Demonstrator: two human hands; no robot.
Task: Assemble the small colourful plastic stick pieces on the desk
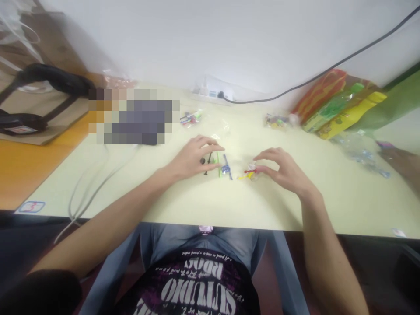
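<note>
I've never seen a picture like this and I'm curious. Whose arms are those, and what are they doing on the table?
Those are one person's bare arms; no robot here. A camera worn on that person's head took this picture, looking forward and down. On the pale table lie small coloured pieces. The left hand is spread over a green stick, near a blue piece. The right hand is at a red piece, but I can't tell whether it's gripping it. A green-capped bottle is farther back.

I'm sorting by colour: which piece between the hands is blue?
The blue piece, between the green piece on its left and the red piece and yellow piece on its right; none of those is blue.
</note>
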